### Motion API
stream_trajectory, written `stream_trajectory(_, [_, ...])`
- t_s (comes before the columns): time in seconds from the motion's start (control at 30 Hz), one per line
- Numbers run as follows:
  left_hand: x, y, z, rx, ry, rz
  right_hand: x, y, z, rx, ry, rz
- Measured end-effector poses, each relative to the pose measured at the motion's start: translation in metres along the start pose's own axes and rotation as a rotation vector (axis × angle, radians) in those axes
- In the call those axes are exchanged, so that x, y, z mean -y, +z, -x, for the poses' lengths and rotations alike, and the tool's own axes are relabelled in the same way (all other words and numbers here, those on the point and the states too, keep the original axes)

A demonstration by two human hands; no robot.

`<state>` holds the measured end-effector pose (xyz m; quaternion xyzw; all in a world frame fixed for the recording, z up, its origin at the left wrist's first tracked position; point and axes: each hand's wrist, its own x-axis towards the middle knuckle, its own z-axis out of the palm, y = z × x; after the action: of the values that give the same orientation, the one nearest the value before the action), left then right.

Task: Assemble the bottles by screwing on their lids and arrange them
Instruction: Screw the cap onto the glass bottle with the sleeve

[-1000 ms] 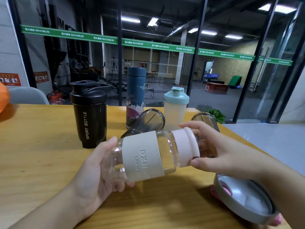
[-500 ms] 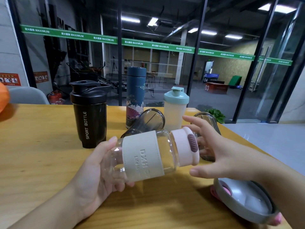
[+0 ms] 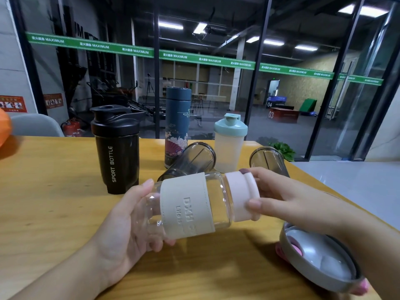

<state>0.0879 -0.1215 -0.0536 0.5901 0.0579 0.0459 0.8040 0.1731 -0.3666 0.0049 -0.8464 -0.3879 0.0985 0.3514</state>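
one grey lid [image 3: 320, 258] lies nearest. above the table [image 3: 54, 202], the left hand [image 3: 127, 221] cradles one glass bottle [image 3: 188, 206] sideways; the right hand [image 3: 279, 195] pinches its pink lid [image 3: 240, 195]. behind: two smoky bottles lying down, three capped bottles upright.

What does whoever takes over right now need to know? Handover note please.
Left hand holds the glass bottle sideways above the table. Right hand fingers grip its pink lid, which sits on the neck; tightness cannot be told.
Done: black bottle, blue flask and teal shaker stand capped.
Left: two smoky cups lie open; grey lid loose at right. Arranging remains.
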Motion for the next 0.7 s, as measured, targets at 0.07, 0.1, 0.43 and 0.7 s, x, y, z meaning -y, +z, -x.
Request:
stream_trajectory(0.07, [-0.0001, 0.0002, -0.0001, -0.002, 0.004, -0.005, 0.0028, 0.0005, -0.0006, -0.017, 0.008, 0.022])
stream_trajectory(0.1, [0.0001, 0.0005, -0.0003, -0.002, 0.008, -0.003, 0.0048, 0.0006, -0.0003, -0.029, 0.004, 0.038])
stream_trajectory(0.43, [-0.0012, 0.0010, 0.0007, -0.013, 0.002, 0.015, -0.0015, 0.0024, 0.0001, 0.057, 0.026, 0.017])
stream_trajectory(0.7, [-0.0011, 0.0003, 0.0002, 0.002, 0.001, 0.019, 0.0024, 0.0019, 0.0021, -0.054, -0.093, 0.118])
